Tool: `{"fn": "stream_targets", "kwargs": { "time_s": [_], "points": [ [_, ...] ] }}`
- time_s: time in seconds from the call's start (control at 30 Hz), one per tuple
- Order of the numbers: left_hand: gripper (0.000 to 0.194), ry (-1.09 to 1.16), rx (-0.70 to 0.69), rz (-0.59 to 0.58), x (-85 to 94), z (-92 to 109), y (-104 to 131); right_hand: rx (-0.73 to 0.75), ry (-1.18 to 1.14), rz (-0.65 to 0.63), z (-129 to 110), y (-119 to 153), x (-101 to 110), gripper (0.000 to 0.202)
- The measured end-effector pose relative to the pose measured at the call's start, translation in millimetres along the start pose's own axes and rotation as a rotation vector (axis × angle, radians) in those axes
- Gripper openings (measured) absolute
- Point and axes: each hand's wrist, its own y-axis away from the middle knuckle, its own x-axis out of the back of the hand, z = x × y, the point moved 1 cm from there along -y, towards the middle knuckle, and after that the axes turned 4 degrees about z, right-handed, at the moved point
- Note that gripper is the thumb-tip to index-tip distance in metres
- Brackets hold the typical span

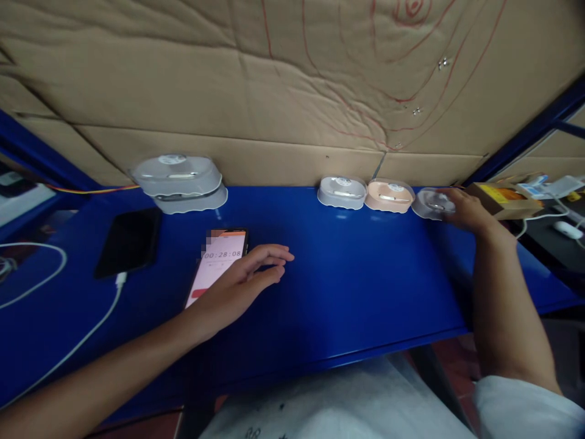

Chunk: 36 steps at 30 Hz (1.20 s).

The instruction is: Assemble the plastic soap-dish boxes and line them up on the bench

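Observation:
At the back right of the blue table, my right hand has its fingers closed on the right end of a grey oval container with a clear lid. Left of that container stand a peach one and another grey one, side by side. My left hand hovers over the middle of the table with its fingers extended and nothing in them. Its wrist passes over a lit phone showing a timer. Two stacked grey containers are at the back left.
A dark phone with a white cable lies on the left. Brown cardboard forms the back wall. An open carton and a white mouse are at the far right.

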Motion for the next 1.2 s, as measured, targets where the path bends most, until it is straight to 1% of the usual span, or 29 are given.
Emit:
{"fn": "stream_targets", "kwargs": {
  "time_s": [0.13,0.37,0.47,0.53,0.6,0.67,0.73,0.8,0.87,0.9,0.93,1.0,1.1,1.17,1.2],
  "points": [
    [0.032,-0.027,-0.048,-0.026,0.6,-7,-2,0.013,-0.054,0.006,-20,-6,-16,0.073],
    [0.028,-0.087,-0.135,-0.091,0.3,-14,-3,0.162,-0.141,0.037,-65,-7,-31,0.074],
    [0.027,-0.139,-0.172,-0.096,-0.2,-14,-3,0.231,-0.175,0.047,-86,0,-29,0.082],
    [0.026,-0.163,-0.199,-0.091,-1.1,-14,-3,0.28,-0.223,0.103,-105,9,-20,0.088],
    [0.024,-0.177,-0.232,-0.077,-2.3,-15,-3,0.364,-0.293,0.187,-133,19,-8,0.09],
    [0.022,-0.195,-0.271,-0.058,-3.4,-14,-2,0.507,-0.355,0.233,-171,27,2,0.083],
    [0.021,-0.217,-0.318,-0.023,-3.9,-12,0,0.682,-0.36,0.217,-218,30,6,0.077],
    [0.021,-0.238,-0.369,0.031,-3.6,-9,1,0.839,-0.33,0.179,-264,27,4,0.077],
    [0.023,-0.257,-0.417,0.096,-2.7,-7,1,0.856,-0.308,0.166,-299,21,1,0.075],
    [0.025,-0.269,-0.439,0.127,-2.1,-6,1,0.846,-0.306,0.158,-311,21,0,0.072],
    [0.028,-0.282,-0.46,0.156,-1.5,-7,0,0.84,-0.313,0.156,-317,22,0,0.069],
    [0.037,-0.322,-0.498,0.212,-0.3,-9,-2,0.872,-0.358,0.166,-317,34,4,0.06],
    [0.058,-0.422,-0.534,0.259,-0.9,-14,-2,0.981,-0.479,0.204,-295,73,18,0.046],
    [0.074,-0.487,-0.55,0.211,-3.7,-19,-1,1.061,-0.541,0.208,-280,100,28,0.04],
    [0.083,-0.511,-0.555,0.158,-5.9,-21,1,1.105,-0.557,0.2,-275,111,32,0.043]
  ]
}}
